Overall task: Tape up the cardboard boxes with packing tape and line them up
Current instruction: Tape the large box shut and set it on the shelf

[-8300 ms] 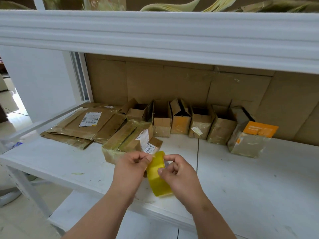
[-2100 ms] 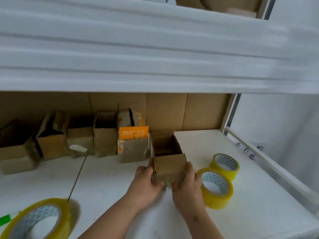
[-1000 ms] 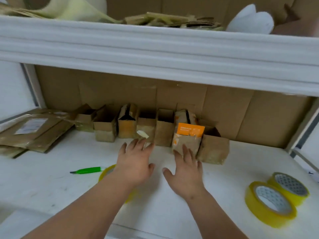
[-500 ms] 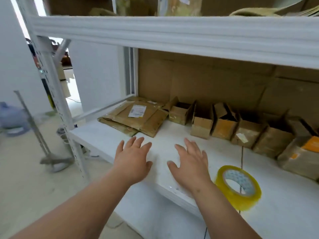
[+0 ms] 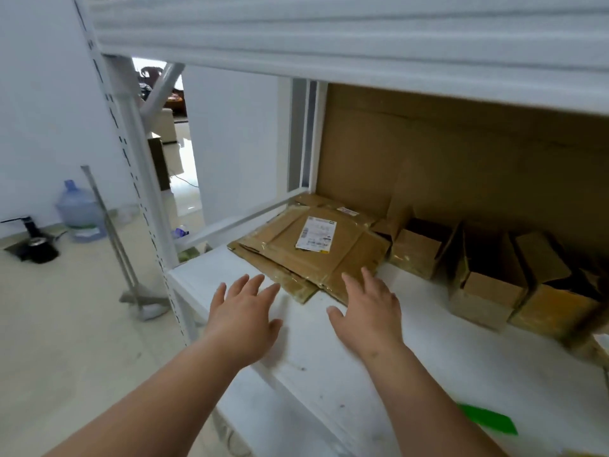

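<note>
The flattened cardboard boxes lie stacked at the shelf's far left corner. Just right of them stand open small boxes. Near the stack, left hand and right hand hover, fingers spread, grasping nothing.

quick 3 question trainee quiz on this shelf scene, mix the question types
1. True or false: the left hand grips a tape roll.
2. What does the right hand reach toward? A) water jug B) flat cardboard stack C) green tool
3. Fill in: the white label sits on the ____ cardboard.

Key:
1. False; both hands are open and hold nothing.
2. B, the flat cardboard stack, left of the open boxes on the shelf.
3. Flat.
</note>
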The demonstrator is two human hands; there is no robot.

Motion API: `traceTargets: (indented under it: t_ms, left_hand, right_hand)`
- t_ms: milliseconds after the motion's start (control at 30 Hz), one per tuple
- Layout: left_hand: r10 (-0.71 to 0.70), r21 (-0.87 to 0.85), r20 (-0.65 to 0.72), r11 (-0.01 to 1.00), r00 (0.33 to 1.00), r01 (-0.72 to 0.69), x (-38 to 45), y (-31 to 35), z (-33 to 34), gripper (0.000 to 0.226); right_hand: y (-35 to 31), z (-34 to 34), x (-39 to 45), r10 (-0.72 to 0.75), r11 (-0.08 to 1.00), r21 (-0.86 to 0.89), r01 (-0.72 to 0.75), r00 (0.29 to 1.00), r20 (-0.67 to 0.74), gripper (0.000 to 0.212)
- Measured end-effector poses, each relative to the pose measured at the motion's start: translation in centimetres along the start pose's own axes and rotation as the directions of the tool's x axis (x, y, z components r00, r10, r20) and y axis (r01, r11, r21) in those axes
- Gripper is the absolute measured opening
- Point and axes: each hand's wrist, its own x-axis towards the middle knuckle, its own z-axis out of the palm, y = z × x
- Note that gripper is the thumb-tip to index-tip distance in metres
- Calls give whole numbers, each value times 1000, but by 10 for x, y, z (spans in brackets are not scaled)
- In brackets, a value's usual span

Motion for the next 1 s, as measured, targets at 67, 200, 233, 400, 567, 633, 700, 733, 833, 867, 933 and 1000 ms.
traceTargets:
  t_ms: [67, 200, 233, 400, 567, 633, 700, 733, 833, 867, 933, 1000]
  left_hand:
    - [11, -17, -6, 1000, 1000, -11, 16, -3, 1, 65]
    - [64, -21, 38, 998, 997, -63, 42, -6, 9, 64]
    - [78, -21, 49, 997, 996, -77, 50, -7, 10, 63]
    - [149, -2, 109, 989, 983, -149, 83, -16, 18, 55]
    - [211, 47, 194, 973, 958, -224, 94, -34, 19, 55]
    - [236, 58, 225, 965, 945, -255, 101, -43, 18, 57]
    - [245, 34, 264, 964, 933, -263, 107, -50, 17, 59]
    - [250, 21, 278, 964, 927, -266, 108, -53, 17, 60]
    - [271, -14, 285, 960, 920, -279, 108, -61, 20, 66]
    - [279, -18, 287, 958, 916, -286, 107, -64, 21, 68]
    - [297, -23, 284, 953, 912, -303, 104, -67, 22, 69]
    - [305, -21, 264, 950, 915, -311, 100, -71, 23, 70]
  right_hand:
    - [1, 5, 18, 31, 999, -14, -30, 999, 14, 72]
    - [1, 14, 36, 58, 997, -54, -55, 996, 72, 73]
    - [1, 15, 40, 58, 997, -59, -54, 996, 71, 71]
    - [-5, 19, 51, 70, 996, -62, -69, 997, 11, 58]
    - [-26, 8, 57, 83, 996, 49, -79, 993, -81, 52]
    - [-39, 0, 59, 97, 986, 147, -75, 984, -152, 51]
    - [-52, -8, 59, 126, 969, 239, -69, 965, -231, 49]
    - [-58, -12, 57, 141, 960, 272, -65, 952, -273, 49]
    - [-73, -17, 46, 187, 930, 366, -37, 903, -386, 47]
    - [-77, -18, 40, 196, 922, 386, -24, 888, -415, 46]
    - [-84, -16, 28, 200, 905, 425, 18, 865, -461, 45]
    - [-91, -14, 17, 200, 887, 459, 54, 850, -487, 44]
